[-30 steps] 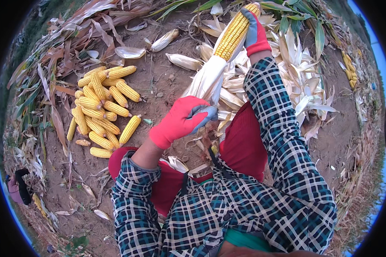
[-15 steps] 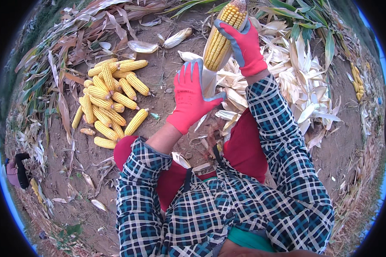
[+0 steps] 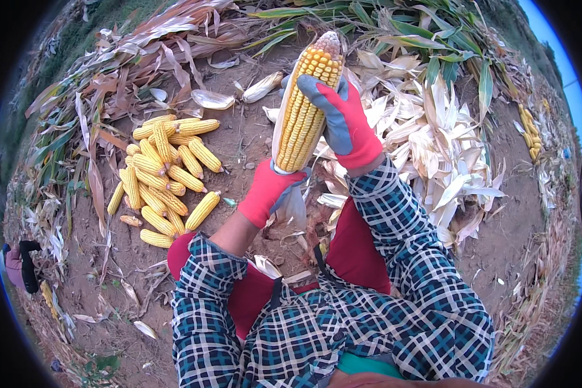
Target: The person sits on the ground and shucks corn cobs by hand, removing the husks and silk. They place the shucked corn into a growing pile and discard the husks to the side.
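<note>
A large yellow ear of corn (image 3: 304, 113) stands tilted in front of me, its pale tip up and its kernels bare on the side toward me. Pale husk still backs its left side and hangs from its base. My right hand (image 3: 344, 119), in a red and grey glove, is wrapped round the upper half, thumb across the kernels. Lower down, my left hand (image 3: 275, 194), gloved alike, closes round the base and the husk (image 3: 292, 208) there; some of its fingers are hidden behind. Left of my hands lies a pile of husked corn ears (image 3: 165, 171).
Stripped pale husks (image 3: 443, 149) are heaped to the right. Dry stalks and leaves (image 3: 155, 64) lie across the far side. An ear in its husk (image 3: 262, 87) rests on the soil beyond the pile. Another person (image 3: 21, 265) is at the far left, more corn (image 3: 530, 132) at the far right.
The ear has come nearer and lower in my right hand. My left hand, open with fingers spread before, has dropped and closed round the ear's base and husk.
</note>
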A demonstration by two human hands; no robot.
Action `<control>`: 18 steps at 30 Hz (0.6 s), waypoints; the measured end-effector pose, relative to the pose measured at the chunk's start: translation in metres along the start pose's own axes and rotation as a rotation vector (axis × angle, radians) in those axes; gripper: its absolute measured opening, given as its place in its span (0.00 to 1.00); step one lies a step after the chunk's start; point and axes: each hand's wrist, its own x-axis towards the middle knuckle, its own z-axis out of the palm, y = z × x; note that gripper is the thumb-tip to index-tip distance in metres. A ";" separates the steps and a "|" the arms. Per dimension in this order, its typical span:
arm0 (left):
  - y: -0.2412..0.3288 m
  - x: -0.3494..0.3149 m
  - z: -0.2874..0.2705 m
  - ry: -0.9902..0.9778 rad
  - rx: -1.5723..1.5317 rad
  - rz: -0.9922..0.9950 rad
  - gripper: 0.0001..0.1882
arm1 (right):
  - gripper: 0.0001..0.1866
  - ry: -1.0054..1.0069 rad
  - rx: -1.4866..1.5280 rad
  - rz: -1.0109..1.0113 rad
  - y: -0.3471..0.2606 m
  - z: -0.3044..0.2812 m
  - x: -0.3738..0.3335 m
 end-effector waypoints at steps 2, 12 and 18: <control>-0.005 -0.003 0.004 -0.050 -0.062 -0.086 0.21 | 0.21 0.007 0.080 0.047 0.003 -0.001 0.004; 0.001 -0.006 0.002 0.015 -0.030 -0.028 0.18 | 0.16 0.135 -0.155 -0.200 0.012 -0.020 0.020; -0.009 0.000 -0.011 0.006 0.199 0.093 0.24 | 0.09 0.020 0.305 -0.080 0.031 -0.037 0.022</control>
